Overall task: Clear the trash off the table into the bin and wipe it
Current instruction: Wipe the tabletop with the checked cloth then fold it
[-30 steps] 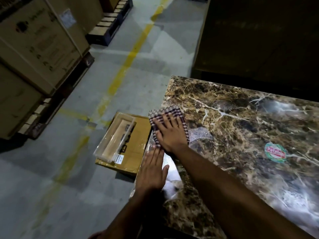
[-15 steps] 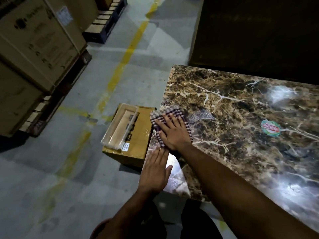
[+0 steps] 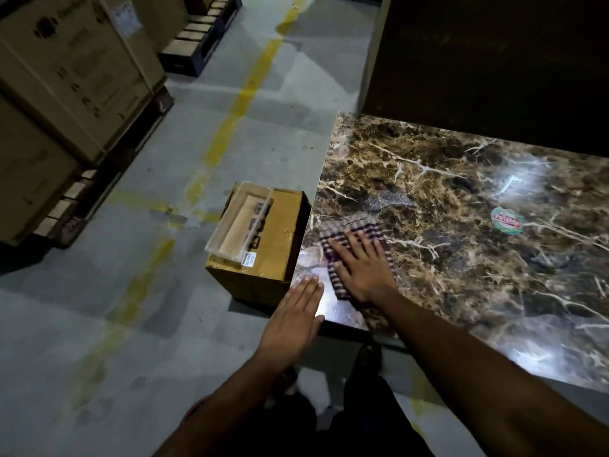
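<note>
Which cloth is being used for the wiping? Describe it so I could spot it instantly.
Start at the marble-patterned table and go to its near left corner, beside the cardboard box on the floor. The cloth lies flat there under the spread right hand. It is the only fabric on the table, checked in dark and white, unlike the round sticker further right.

Checked dark-and-white cloth (image 3: 354, 255); brown marble-veined table (image 3: 461, 258); green-and-red sticker (image 3: 507, 220); tan cardboard box (image 3: 273, 245); yellow floor stripe (image 3: 237, 107).

I assess this as a warehouse: large stacked cartons (image 3: 62, 80) on pallets (image 3: 201, 31), concrete floor (image 3: 99, 324) marked with painted yellow lines (image 3: 237, 103).
</note>
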`<action>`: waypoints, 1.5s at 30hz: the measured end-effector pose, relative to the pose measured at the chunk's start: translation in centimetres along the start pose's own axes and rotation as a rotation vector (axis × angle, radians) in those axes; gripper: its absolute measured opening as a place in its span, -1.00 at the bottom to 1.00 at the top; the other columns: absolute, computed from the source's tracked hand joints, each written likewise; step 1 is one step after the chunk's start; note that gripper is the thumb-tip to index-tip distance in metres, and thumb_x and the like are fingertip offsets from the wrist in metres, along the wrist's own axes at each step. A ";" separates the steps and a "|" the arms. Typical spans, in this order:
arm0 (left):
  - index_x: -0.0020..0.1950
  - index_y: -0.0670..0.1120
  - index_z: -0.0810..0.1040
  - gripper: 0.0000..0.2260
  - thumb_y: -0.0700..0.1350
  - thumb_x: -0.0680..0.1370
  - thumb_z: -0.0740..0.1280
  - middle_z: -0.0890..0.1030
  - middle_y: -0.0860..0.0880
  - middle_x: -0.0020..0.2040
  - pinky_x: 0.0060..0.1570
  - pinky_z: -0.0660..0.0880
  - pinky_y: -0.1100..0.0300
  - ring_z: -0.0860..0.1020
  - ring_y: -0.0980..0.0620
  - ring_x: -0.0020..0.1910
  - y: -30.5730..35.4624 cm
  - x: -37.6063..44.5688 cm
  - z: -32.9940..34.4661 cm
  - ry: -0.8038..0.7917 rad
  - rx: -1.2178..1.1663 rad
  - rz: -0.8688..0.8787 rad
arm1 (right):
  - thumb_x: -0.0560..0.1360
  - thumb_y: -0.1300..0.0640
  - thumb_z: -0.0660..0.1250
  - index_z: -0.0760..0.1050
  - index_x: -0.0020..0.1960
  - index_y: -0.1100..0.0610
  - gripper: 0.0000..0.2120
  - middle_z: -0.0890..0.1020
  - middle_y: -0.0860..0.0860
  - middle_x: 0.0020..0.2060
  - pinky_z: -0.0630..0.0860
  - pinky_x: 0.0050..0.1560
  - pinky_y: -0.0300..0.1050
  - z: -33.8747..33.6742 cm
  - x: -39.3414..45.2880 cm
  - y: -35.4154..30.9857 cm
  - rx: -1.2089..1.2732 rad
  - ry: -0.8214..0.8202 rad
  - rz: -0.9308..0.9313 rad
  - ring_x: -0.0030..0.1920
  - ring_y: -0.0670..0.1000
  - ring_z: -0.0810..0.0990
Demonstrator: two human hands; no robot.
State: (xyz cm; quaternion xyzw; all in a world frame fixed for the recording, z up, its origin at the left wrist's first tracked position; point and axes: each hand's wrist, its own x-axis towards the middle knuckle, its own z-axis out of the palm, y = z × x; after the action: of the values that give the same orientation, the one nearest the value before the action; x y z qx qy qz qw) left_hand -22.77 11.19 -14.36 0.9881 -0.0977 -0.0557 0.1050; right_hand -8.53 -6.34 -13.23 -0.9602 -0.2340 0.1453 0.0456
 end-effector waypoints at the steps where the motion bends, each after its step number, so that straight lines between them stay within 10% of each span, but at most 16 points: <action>1: 0.65 -0.10 0.08 -0.44 0.09 0.69 0.05 0.05 -0.05 0.65 0.57 -0.13 0.13 -0.04 0.02 0.63 -0.1 -0.4 -0.1 -0.004 -0.005 0.006 | 0.64 -0.28 -0.23 -0.18 0.62 -0.24 -0.44 -0.17 -0.01 0.65 -0.24 0.59 0.16 -0.1 -0.2 0.4 0.000 -0.018 0.046 0.63 0.10 -0.24; 12: 0.57 -0.12 0.31 -0.49 0.04 0.66 0.04 0.35 -0.11 0.55 0.54 0.11 0.00 0.26 -0.03 0.56 -2.4 -5.8 -0.6 -0.025 0.048 0.055 | 0.65 -0.24 -0.17 -0.14 0.63 -0.25 -0.45 -0.14 -0.01 0.65 -0.22 0.59 0.18 2.3 -4.1 -5.1 0.040 0.006 -0.031 0.64 0.10 -0.21; 18: 0.64 -0.09 0.12 -0.43 0.10 0.66 -0.09 0.13 -0.06 0.64 0.58 -0.11 0.16 0.02 0.05 0.62 -4.9 -7.4 -1.2 0.006 0.014 -0.164 | 0.67 -0.21 -0.14 -0.19 0.63 -0.20 -0.44 -0.18 0.04 0.64 -0.32 0.54 0.23 1.7 -2.2 -9.2 0.138 0.021 0.192 0.62 0.16 -0.27; 24: 0.65 -0.07 0.07 -0.43 0.12 0.66 -0.08 0.11 -0.04 0.65 0.58 -0.01 0.09 0.00 0.04 0.63 -5.6 -6.0 -1.3 0.022 -0.046 -0.237 | 0.68 -0.23 -0.16 -0.14 0.63 -0.24 -0.47 -0.18 -0.01 0.65 -0.29 0.57 0.17 3.0 -5.4 -8.8 0.076 0.018 -0.012 0.63 0.12 -0.24; 30: 0.64 -0.08 0.10 -0.45 0.08 0.67 -0.05 0.14 -0.05 0.64 0.58 0.05 0.06 0.06 0.02 0.62 -3.9 -4.0 -0.8 0.035 -0.066 -0.216 | 0.67 -0.21 -0.13 -0.21 0.63 -0.20 -0.44 -0.15 0.06 0.65 -0.28 0.57 0.23 2.3 -3.5 -8.2 0.141 0.066 0.245 0.62 0.18 -0.24; 45: 0.65 -0.12 0.05 -0.44 -0.02 0.65 0.04 0.05 -0.08 0.65 0.57 -0.09 0.03 -0.01 -0.03 0.63 -0.1 4.4 -1.2 -0.001 0.030 -0.161 | 0.65 -0.19 -0.07 -0.05 0.64 -0.20 -0.43 -0.04 0.03 0.66 -0.16 0.59 0.23 2.1 -1.5 -4.7 0.144 0.131 0.194 0.64 0.18 -0.10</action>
State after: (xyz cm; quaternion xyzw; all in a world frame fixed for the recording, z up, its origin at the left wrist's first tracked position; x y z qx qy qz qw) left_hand -18.34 10.59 -13.58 0.9942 -0.0186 -0.0629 0.0853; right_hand -12.42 -2.84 -14.09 -0.9801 -0.1254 0.1022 0.1152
